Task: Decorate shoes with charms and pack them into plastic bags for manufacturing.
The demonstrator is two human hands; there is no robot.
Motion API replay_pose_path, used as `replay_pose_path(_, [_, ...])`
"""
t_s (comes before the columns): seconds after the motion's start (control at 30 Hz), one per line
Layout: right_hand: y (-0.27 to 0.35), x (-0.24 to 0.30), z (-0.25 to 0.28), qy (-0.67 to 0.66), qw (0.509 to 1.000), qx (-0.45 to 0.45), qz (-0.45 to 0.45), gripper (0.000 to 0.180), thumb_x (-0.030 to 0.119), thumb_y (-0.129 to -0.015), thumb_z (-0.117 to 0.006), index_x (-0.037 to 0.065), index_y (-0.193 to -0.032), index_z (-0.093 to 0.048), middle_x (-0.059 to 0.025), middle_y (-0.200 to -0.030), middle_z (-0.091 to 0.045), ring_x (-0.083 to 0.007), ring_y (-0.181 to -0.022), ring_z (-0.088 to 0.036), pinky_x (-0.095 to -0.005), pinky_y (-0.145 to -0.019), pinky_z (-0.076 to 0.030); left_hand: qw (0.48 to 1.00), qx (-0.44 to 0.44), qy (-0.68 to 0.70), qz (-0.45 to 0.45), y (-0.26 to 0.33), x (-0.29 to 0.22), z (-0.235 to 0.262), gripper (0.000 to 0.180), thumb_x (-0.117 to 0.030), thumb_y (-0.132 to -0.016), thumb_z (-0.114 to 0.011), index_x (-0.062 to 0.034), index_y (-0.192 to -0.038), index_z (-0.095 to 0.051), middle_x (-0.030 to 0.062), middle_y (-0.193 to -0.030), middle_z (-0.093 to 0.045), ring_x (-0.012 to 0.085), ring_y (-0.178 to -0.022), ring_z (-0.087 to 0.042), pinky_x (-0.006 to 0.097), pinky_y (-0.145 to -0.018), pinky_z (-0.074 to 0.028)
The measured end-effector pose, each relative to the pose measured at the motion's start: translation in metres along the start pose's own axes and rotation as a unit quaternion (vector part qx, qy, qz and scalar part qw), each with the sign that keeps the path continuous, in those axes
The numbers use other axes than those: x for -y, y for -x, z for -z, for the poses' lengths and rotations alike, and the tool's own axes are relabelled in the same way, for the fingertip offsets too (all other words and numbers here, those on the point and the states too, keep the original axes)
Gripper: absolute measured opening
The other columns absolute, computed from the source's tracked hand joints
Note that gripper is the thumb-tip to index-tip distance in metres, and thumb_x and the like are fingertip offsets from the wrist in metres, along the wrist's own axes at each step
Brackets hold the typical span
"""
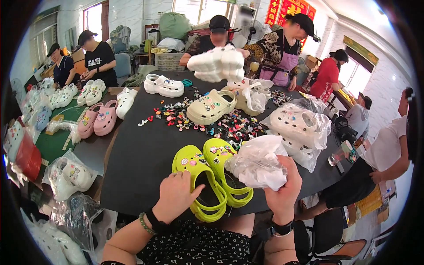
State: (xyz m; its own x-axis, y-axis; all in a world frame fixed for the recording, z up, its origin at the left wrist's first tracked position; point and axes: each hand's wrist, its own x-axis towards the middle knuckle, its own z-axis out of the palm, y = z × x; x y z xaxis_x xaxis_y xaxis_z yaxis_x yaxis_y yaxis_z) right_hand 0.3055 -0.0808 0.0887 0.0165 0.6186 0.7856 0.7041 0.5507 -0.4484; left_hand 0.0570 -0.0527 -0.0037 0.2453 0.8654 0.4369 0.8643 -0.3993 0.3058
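Observation:
Two lime-green clogs (192, 170) with small charms on their toes lie side by side at the near edge of the black table, toes pointing away. My left hand (175, 194) is on the left clog, its fingers at the outer side and its thumb at the foot opening. In my right hand (287, 179) is a crumpled, translucent white plastic bag (258, 164), held just above and beside the right clog. What the bag contains, if anything, cannot be made out. Beyond the clogs lies a scatter of small colourful shoe charms (234, 128).
A beige clog (211, 107) and a white clog (164, 85) stand farther back. Bagged white clogs (296, 126) are at the right. Across the table, a person holds white clogs (215, 64). Pink clogs (106, 117) sit on the left table; several other people are around.

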Motion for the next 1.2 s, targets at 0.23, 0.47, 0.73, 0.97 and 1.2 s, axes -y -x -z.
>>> replay_pose_path(0.23, [-0.003,-0.006,-0.018,-0.005,0.999,0.033,-0.002,0.05,-0.007,-0.064,-0.073,0.001,-0.111,-0.059,-0.0147,-0.1,-0.064,-0.03,-0.089,-0.066,-0.0331,-0.079,-0.051,0.997,0.032,-0.071,-0.024,0.008,-0.019,0.009,0.019,-0.018,-0.088,-0.062,-0.0023,-0.079,-0.059,0.0126,-0.073,-0.064,0.028,-0.067,-0.065,0.037,-0.057,-0.052])
replay_pose_path(0.47, [-0.009,-0.006,-0.027,0.017,0.998,0.058,0.002,0.053,-0.003,-0.06,-0.078,0.001,-0.11,-0.06,-0.0152,-0.101,-0.064,-0.0329,-0.09,-0.065,-0.0356,-0.079,-0.052,0.994,0.026,-0.016,-0.103,0.012,-0.029,0.006,0.017,-0.019,-0.086,-0.066,-0.0027,-0.085,-0.062,0.0109,-0.072,-0.063,0.0274,-0.066,-0.064,0.036,-0.057,-0.052])
replay_pose_path(0.73, [-0.007,-0.002,-0.031,0.031,0.997,0.065,0.007,0.055,-0.005,-0.058,-0.073,0.002,-0.111,-0.06,-0.0175,-0.107,-0.064,-0.0376,-0.099,-0.064,-0.0408,-0.087,-0.05,0.993,-0.013,-0.058,-0.101,-0.017,-0.031,0.006,0.022,-0.012,-0.08,-0.059,-0.0025,-0.1,-0.057,0.0121,-0.092,-0.059,0.0286,-0.088,-0.062,0.038,-0.067,-0.054])
replay_pose_path(0.97, [0.004,-0.02,-0.029,0.049,0.997,0.051,0.011,0.055,-0.007,-0.06,-0.066,0.001,-0.113,-0.058,-0.0168,-0.103,-0.061,-0.036,-0.096,-0.061,-0.0384,-0.088,-0.048,0.991,0.022,-0.008,-0.133,-0.036,-0.035,-0.014,0.017,-0.014,-0.078,-0.058,-0.0026,-0.09,-0.064,0.013,-0.098,-0.059,0.0292,-0.096,-0.057,0.04,-0.082,-0.048])
replay_pose_path(1.2, [0.005,-0.021,-0.034,0.0,0.997,0.081,0.0,0.052,-0.006,-0.063,-0.066,0.001,-0.113,-0.057,-0.0159,-0.097,-0.06,-0.0344,-0.09,-0.062,-0.0359,-0.083,-0.048,0.961,-0.014,0.158,-0.226,0.001,-0.043,-0.015,0.016,-0.012,-0.076,-0.057,-0.0011,-0.086,-0.064,0.0125,-0.092,-0.058,0.0286,-0.094,-0.056,0.037,-0.08,-0.047])
